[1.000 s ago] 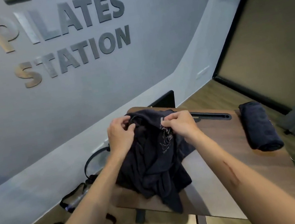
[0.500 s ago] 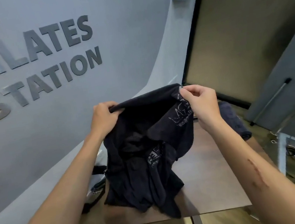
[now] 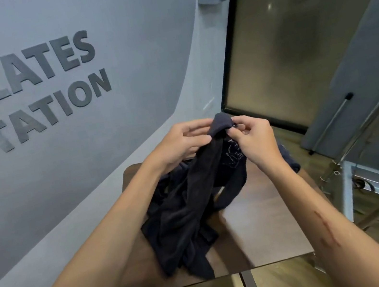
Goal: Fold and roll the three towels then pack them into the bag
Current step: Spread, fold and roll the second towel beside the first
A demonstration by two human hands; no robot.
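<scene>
Crumpled folds of the dark navy cloth towel (image 3: 184, 220) lie heaped on the brown wooden bench (image 3: 262, 231), its top edge lifted. Left hand (image 3: 180, 142) and right hand (image 3: 253, 139) both pinch that edge, now bunched close together where half a second ago they held it spread wide. Beyond the right wrist, a rolled dark towel (image 3: 290, 161) peeks out.

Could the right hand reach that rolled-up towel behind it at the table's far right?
Probably yes, but not at once. The right hand sits just in front of the rolled towel, with nothing between them. Yet it is pinching the dark towel together with the left hand, so it must let go first.
</scene>
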